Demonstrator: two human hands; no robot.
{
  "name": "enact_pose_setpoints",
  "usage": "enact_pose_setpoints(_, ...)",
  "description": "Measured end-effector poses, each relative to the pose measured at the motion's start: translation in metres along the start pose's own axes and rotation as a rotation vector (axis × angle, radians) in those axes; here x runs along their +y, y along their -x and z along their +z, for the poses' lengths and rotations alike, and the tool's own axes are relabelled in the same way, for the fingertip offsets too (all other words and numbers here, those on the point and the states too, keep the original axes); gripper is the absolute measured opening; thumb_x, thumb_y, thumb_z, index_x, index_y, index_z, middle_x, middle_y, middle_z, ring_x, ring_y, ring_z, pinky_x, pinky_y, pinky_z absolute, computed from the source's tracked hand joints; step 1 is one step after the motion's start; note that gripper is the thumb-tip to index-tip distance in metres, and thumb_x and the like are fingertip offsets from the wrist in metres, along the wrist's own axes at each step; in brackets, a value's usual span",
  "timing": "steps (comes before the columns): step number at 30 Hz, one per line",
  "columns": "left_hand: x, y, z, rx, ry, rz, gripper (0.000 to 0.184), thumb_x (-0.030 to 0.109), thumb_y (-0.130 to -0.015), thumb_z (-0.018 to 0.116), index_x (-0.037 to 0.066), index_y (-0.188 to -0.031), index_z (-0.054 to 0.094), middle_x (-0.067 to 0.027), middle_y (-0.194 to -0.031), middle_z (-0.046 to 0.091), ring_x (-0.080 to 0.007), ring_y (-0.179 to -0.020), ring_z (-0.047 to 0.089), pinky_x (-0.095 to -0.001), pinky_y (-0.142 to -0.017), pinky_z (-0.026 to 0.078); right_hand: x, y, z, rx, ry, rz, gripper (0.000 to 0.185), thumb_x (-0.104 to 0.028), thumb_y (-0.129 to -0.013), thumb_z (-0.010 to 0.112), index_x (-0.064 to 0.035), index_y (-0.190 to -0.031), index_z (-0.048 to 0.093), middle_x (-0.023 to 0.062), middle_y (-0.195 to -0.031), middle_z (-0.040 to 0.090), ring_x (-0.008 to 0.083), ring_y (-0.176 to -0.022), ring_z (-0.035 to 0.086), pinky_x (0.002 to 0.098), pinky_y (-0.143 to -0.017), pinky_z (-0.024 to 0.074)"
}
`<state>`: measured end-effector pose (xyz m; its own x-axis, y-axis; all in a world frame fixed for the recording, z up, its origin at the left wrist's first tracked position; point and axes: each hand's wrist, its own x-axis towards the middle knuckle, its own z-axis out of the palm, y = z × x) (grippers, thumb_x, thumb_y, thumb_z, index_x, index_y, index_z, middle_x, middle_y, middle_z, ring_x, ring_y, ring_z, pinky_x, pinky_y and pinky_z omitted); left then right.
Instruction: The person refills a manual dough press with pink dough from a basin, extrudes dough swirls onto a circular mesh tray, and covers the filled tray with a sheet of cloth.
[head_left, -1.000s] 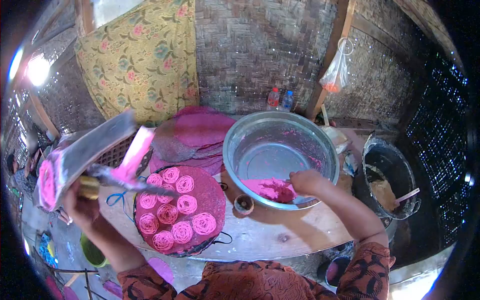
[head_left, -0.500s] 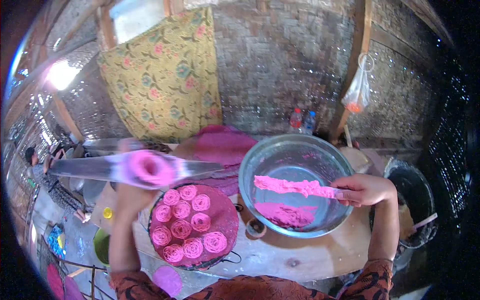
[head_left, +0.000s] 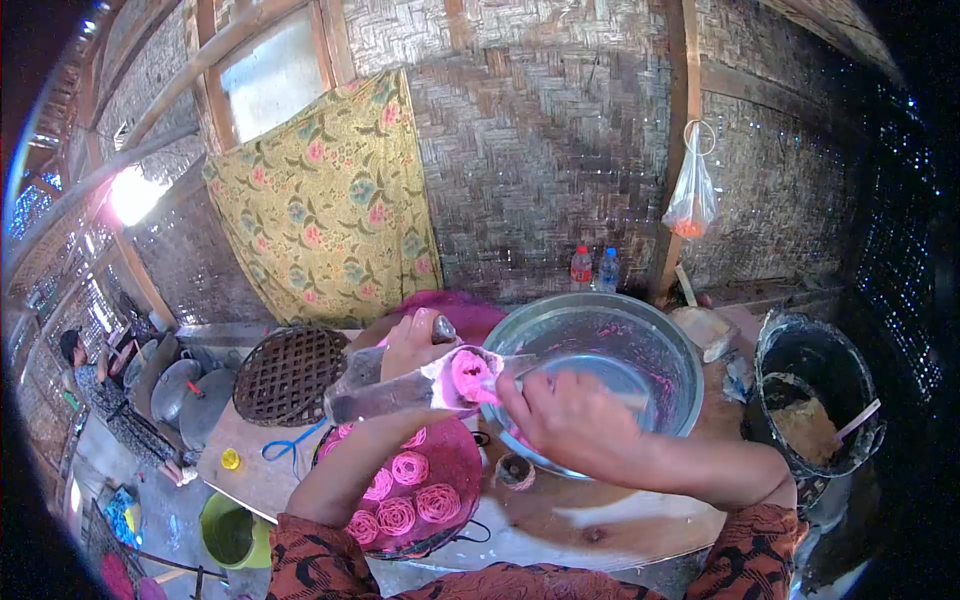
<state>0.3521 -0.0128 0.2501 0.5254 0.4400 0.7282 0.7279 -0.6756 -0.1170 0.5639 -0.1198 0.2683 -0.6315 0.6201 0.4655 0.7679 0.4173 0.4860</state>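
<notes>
My left hand (head_left: 412, 345) is closed around a wooden dough press (head_left: 375, 403), tilted with its round opening towards me. Pink dough (head_left: 466, 368) lines that opening. My right hand (head_left: 575, 412) grips a dough-smeared spatula (head_left: 487, 391), its tip at the mouth of the press; most of the tool is hidden by the fingers. Behind the right hand stands a large metal basin (head_left: 675, 355) with pink smears on its inner wall. Below my left forearm, a round pink tray (head_left: 455, 455) carries several coiled noodle nests (head_left: 438, 503), partly covered by the arm.
A woven basket (head_left: 290, 375) lies at the back left, near a blue cord (head_left: 290, 445). A small round pot (head_left: 515, 471) sits between tray and basin. On the right is a black bucket (head_left: 860, 385); a green bucket (head_left: 238, 535) stands lower left. Another person (head_left: 110, 405) is at far left.
The press has come right and tilted towards me, nearer the basin. My right hand has carried the dough-laden spatula left from over the basin to the press opening. The view has tipped upward.
</notes>
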Motion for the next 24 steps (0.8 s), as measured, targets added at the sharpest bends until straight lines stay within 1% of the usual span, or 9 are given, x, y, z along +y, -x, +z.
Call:
enact_pose_setpoints(3, -0.003, 0.0, -0.001, -0.148, 0.027, -0.105, 0.034, 0.035, -0.059, 0.072, 0.01, -0.079, 0.061, -0.0114, -0.09, 0.051, -0.0315, -0.083, 0.049, -0.0442, -0.074, 0.039, -0.002, 0.018, -0.006, 0.02, 0.082, -0.031, 0.042, -0.019, -0.079, 0.053, -0.0063, -0.118, 0.052, 0.0026, -0.071, 0.049, 0.0152, -0.058, 0.054, 0.0279, -0.047, 0.0435)
enact_pose_setpoints(6, -0.038, 0.005, 0.02, 0.227, 0.386, -0.414, 0.04, 0.033, -0.062, 0.077, 0.004, -0.075, 0.052, -0.0108, -0.063, 0.054, -0.0304, -0.062, 0.053, -0.0398, -0.066, 0.043, 0.014, 0.035, -0.025, -0.041, -0.074, 0.094, 0.043, -0.014, -0.076, 0.057, -0.0077, -0.119, 0.053, 0.0032, -0.071, 0.05, 0.0162, -0.057, 0.054, 0.0289, -0.05, 0.0457)
enact_pose_setpoints(9, -0.058, 0.001, 0.033, 0.285, -0.222, 0.044, 0.045, 0.028, -0.058, 0.08, 0.003, -0.08, 0.049, -0.0096, -0.062, 0.054, -0.028, -0.062, 0.054, -0.0402, -0.064, 0.043, 0.022, 0.035, -0.022, 0.078, -0.369, 0.308, 0.052, -0.001, -0.075, 0.057, -0.0073, -0.126, 0.049, 0.008, -0.074, 0.052, 0.0216, -0.063, 0.057, 0.0337, -0.057, 0.0486)
enact_pose_setpoints(10, -0.017, -0.01, 0.015, 0.258, 0.291, -0.395, 0.05, 0.032, -0.062, 0.078, -0.001, -0.088, 0.051, -0.0131, -0.071, 0.056, -0.0322, -0.07, 0.054, -0.0446, -0.069, 0.042, 0.014, 0.023, -0.001, 0.276, -0.636, 0.409, 0.057, 0.003, -0.074, 0.055, -0.0076, -0.129, 0.046, 0.0116, -0.076, 0.053, 0.0267, -0.068, 0.058, 0.0361, -0.062, 0.0489)
enact_pose_setpoints(15, 0.027, -0.031, 0.036, 0.246, -0.07, -0.266, 0.05, 0.034, -0.065, 0.075, -0.003, -0.089, 0.052, -0.0212, -0.097, 0.052, -0.0395, -0.086, 0.051, -0.0469, -0.071, 0.041, -0.046, -0.02, 0.062, 0.565, -0.858, 0.708, 0.063, 0.009, -0.076, 0.047, -0.0072, -0.137, 0.039, 0.0192, -0.081, 0.052, 0.0359, -0.079, 0.058, 0.0403, -0.072, 0.0481)
enact_pose_setpoints(17, 0.018, -0.033, 0.035, 0.33, -0.134, -0.313, 0.039, 0.033, -0.072, 0.068, 0.0, -0.09, 0.056, -0.0172, -0.079, 0.056, -0.0366, -0.081, 0.053, -0.0475, -0.075, 0.041, -0.064, -0.008, 0.061, 0.356, -0.987, 0.789, 0.058, 0.008, -0.081, 0.045, -0.0069, -0.136, 0.039, 0.0199, -0.089, 0.054, 0.0351, -0.082, 0.058, 0.0388, -0.075, 0.048)
enact_pose_setpoints(20, -0.016, -0.026, 0.049, 0.415, -0.079, -0.446, 0.032, 0.028, -0.072, 0.067, 0.001, -0.084, 0.054, -0.0155, -0.07, 0.055, -0.0343, -0.074, 0.054, -0.0441, -0.068, 0.042, -0.064, 0.028, 0.078, 0.397, -1.184, 0.483, 0.058, 0.005, -0.082, 0.046, -0.0091, -0.138, 0.035, 0.0261, -0.102, 0.058, 0.0404, -0.092, 0.059, 0.043, -0.076, 0.0497)
enact_pose_setpoints(21, -0.021, -0.027, 0.042, 0.352, 0.059, -0.62, 0.031, 0.025, -0.071, 0.068, 0.001, -0.081, 0.051, -0.0159, -0.071, 0.055, -0.0337, -0.071, 0.054, -0.0424, -0.063, 0.042, -0.055, 0.036, 0.077, 0.402, -1.185, 0.482, 0.058, 0.005, -0.082, 0.046, -0.0091, -0.138, 0.035, 0.0261, -0.102, 0.058, 0.0404, -0.092, 0.059, 0.043, -0.076, 0.0497)
enact_pose_setpoints(24, -0.011, -0.028, 0.033, 0.41, 0.095, -0.524, 0.03, 0.023, -0.07, 0.068, 0.002, -0.078, 0.048, -0.0168, -0.07, 0.053, -0.0341, -0.066, 0.053, -0.0426, -0.059, 0.04, -0.032, 0.041, 0.08, 0.322, -1.22, 0.582, 0.053, 0.001, -0.086, 0.045, -0.0089, -0.137, 0.037, 0.0274, -0.084, 0.06, 0.042, -0.075, 0.062, 0.0422, -0.068, 0.05)
